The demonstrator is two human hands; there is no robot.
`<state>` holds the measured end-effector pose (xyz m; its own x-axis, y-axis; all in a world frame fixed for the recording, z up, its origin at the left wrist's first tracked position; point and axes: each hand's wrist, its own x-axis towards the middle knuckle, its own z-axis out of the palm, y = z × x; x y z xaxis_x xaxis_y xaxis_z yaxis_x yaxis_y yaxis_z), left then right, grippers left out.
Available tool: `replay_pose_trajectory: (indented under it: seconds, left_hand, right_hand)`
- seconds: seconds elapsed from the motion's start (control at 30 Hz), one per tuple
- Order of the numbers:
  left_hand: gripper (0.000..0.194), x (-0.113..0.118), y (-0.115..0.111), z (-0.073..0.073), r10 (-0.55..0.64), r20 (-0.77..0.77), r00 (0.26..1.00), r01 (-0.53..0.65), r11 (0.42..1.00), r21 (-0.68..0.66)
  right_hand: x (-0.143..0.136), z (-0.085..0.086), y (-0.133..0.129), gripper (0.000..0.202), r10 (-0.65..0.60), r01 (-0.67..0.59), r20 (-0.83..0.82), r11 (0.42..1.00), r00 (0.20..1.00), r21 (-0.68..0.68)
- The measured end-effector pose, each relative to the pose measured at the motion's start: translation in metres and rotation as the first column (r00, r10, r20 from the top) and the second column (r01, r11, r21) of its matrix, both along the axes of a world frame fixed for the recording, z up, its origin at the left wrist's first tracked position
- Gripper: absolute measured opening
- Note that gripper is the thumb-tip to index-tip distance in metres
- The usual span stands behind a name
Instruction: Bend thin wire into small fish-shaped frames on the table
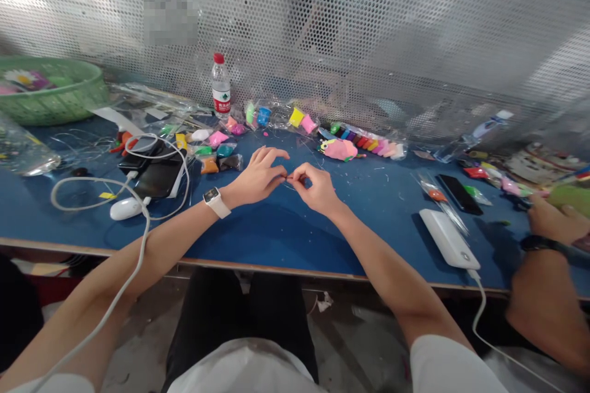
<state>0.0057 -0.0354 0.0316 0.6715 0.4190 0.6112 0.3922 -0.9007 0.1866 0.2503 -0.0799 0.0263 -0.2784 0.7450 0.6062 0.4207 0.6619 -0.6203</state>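
Observation:
My left hand (pixel 258 177) and my right hand (pixel 317 187) meet fingertip to fingertip above the blue table (pixel 271 233). Both pinch at the same spot; a tiny reddish-brown bit seems to sit between them, too small to name. A white-banded watch (pixel 216 201) is on my left wrist. Beyond my right hand lies a pink clay figure (pixel 340 149) with yellow and dark details. Small packets of coloured clay, among them an orange packet (pixel 209 164) and a black packet (pixel 230 163), lie beyond my left wrist.
A water bottle (pixel 221 89) stands by the perforated metal panel (pixel 276 31). Left are a green basket (pixel 55 101), a black power bank (pixel 159 178) and a looping white cable (pixel 142 245). Right are a white power bank (pixel 448 238), a phone (pixel 460 194) and another person's hand (pixel 553 221).

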Motion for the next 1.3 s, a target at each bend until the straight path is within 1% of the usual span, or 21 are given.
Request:
replay_pose_trajectory:
  seconds: [0.07, 0.1, 0.13, 0.2, 0.3, 0.4, 0.43, 0.47, 0.5, 0.57, 0.6, 0.63, 0.7, 0.77, 0.83, 0.93, 1.07, 1.13, 1.2, 1.3]
  left_hand:
    - [0.021, -0.003, 0.006, -0.002, -0.075, 0.012, 0.997, 0.076, 0.988, -0.137]
    - [0.019, -0.004, 0.008, -0.003, -0.109, 0.019, 0.994, 0.111, 0.971, -0.210]
    - [0.017, -0.005, 0.011, -0.004, -0.136, 0.031, 0.990, 0.139, 0.951, -0.277]
    - [0.017, -0.006, 0.015, -0.007, -0.165, 0.067, 0.984, 0.178, 0.907, -0.381]
    - [0.023, -0.005, 0.017, -0.010, -0.174, 0.142, 0.975, 0.222, 0.847, -0.484]
    - [0.029, -0.002, 0.016, -0.009, -0.176, 0.192, 0.965, 0.257, 0.769, -0.585]
    - [0.030, -0.001, 0.015, -0.008, -0.170, 0.198, 0.965, 0.257, 0.760, -0.597]
    - [0.030, -0.001, 0.014, -0.007, -0.156, 0.202, 0.967, 0.247, 0.771, -0.586]
    - [0.027, -0.001, 0.012, -0.006, -0.135, 0.202, 0.970, 0.226, 0.807, -0.546]
    - [0.019, -0.001, 0.008, -0.004, -0.079, 0.191, 0.978, 0.148, 0.912, -0.383]
    - [0.014, -0.001, 0.006, -0.004, -0.052, 0.173, 0.984, 0.099, 0.955, -0.280]
    - [0.011, -0.002, 0.004, -0.003, -0.027, 0.143, 0.989, 0.053, 0.982, -0.181]
    - [0.011, -0.001, 0.000, -0.002, 0.012, 0.059, 0.998, -0.011, 1.000, -0.025]
    - [0.016, 0.000, -0.003, -0.001, 0.042, -0.024, 0.999, -0.040, 0.997, 0.068]
    - [0.022, 0.003, -0.006, 0.000, 0.061, -0.081, 0.995, -0.050, 0.990, 0.133]
    - [0.029, 0.006, -0.008, 0.001, 0.073, -0.107, 0.992, -0.054, 0.984, 0.167]
    - [0.031, 0.007, -0.010, 0.002, 0.054, -0.111, 0.992, -0.039, 0.991, 0.130]
    - [0.029, 0.007, -0.009, 0.001, 0.052, -0.102, 0.993, -0.040, 0.992, 0.119]
    - [0.025, 0.007, -0.008, -0.001, 0.070, -0.065, 0.995, -0.063, 0.992, 0.106]
    - [0.022, 0.007, -0.005, -0.003, 0.089, 0.038, 0.995, -0.091, 0.994, 0.059]
  right_hand:
    - [0.004, 0.005, -0.001, 0.016, 0.044, -0.049, 0.102, 0.998, 0.994, 0.040]
    - [0.005, 0.006, -0.002, 0.017, 0.061, -0.066, 0.129, 0.997, 0.990, 0.039]
    - [0.005, 0.006, -0.002, 0.017, 0.069, -0.073, 0.137, 0.997, 0.988, 0.025]
    - [0.004, 0.005, -0.002, 0.018, 0.059, -0.057, 0.096, 0.998, 0.994, -0.018]
    - [0.002, 0.005, -0.002, 0.019, 0.032, -0.030, 0.044, 0.999, 0.999, -0.039]
    - [0.001, 0.007, -0.005, 0.020, 0.040, -0.042, 0.071, 0.999, 0.997, 0.024]
    - [0.000, 0.008, -0.005, 0.020, 0.039, -0.041, 0.066, 0.998, 0.997, 0.038]
    - [0.000, 0.008, -0.006, 0.020, 0.034, -0.036, 0.046, 0.999, 0.998, 0.036]
    - [-0.002, 0.008, -0.006, 0.019, 0.024, -0.024, 0.018, 0.999, 1.000, 0.021]
    - [-0.005, 0.007, -0.005, 0.020, -0.011, 0.009, -0.049, 0.999, 0.999, -0.034]
    - [-0.006, 0.005, -0.004, 0.020, -0.028, 0.023, -0.077, 0.998, 0.997, -0.064]
    - [-0.008, 0.003, -0.003, 0.021, -0.045, 0.036, -0.098, 0.995, 0.994, -0.088]
    - [-0.010, 0.000, -0.001, 0.023, -0.072, 0.058, -0.114, 0.991, 0.991, -0.119]
    - [-0.011, -0.002, 0.000, 0.024, -0.094, 0.079, -0.110, 0.988, 0.989, -0.133]
    - [-0.011, -0.003, 0.000, 0.023, -0.104, 0.088, -0.110, 0.987, 0.989, -0.137]
    - [-0.011, -0.002, 0.000, 0.021, -0.105, 0.082, -0.157, 0.985, 0.982, -0.152]
    - [-0.012, -0.002, 0.000, 0.022, -0.123, 0.089, -0.209, 0.982, 0.970, -0.167]
    - [-0.012, -0.003, 0.000, 0.022, -0.121, 0.088, -0.210, 0.983, 0.970, -0.162]
    - [-0.012, -0.004, 0.001, 0.023, -0.114, 0.086, -0.202, 0.986, 0.973, -0.146]
    - [-0.009, -0.004, 0.001, 0.024, -0.091, 0.074, -0.176, 0.992, 0.980, -0.102]
